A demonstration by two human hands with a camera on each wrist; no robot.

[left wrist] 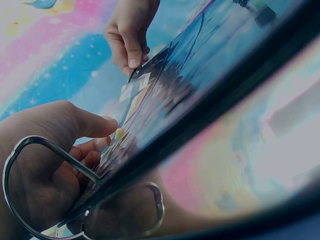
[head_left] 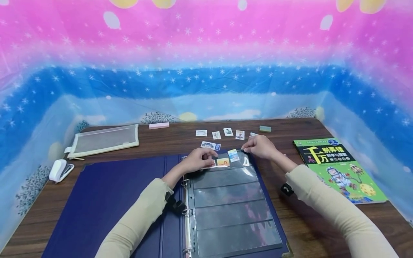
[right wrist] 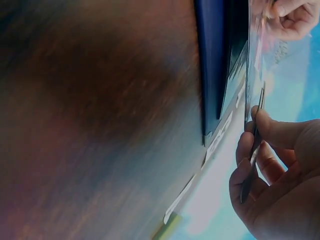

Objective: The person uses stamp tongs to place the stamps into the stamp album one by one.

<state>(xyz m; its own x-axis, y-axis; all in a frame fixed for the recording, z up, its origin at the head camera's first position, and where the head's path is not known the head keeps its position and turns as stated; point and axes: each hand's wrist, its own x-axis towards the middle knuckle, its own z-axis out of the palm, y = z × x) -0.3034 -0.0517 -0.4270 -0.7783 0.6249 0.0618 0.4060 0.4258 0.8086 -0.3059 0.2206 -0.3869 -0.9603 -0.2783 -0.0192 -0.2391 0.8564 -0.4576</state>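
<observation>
A ring binder with dark blue covers (head_left: 119, 193) lies open, a black stamp page (head_left: 226, 197) with clear pocket strips on its rings. At the page's top left, my left hand (head_left: 200, 158) pinches the page's upper edge between thumb and fingers. My right hand (head_left: 261, 147) holds metal tweezers (right wrist: 256, 145) at the top right. Their tips are by a blue and white stamp (head_left: 233, 155), which sticks up slightly past the top edge; whether they grip it I cannot tell. An orange stamp (head_left: 223, 162) sits in the top strip, beside my left fingertips.
Several loose stamps (head_left: 240, 135) lie beyond the binder, a wider one (head_left: 210, 145) nearest it. At the back are a pink block (head_left: 159, 125) and a green-yellow block (head_left: 265, 128). A mesh pouch (head_left: 106, 139) and white stapler (head_left: 59, 170) lie left; a green book (head_left: 342, 172) lies right.
</observation>
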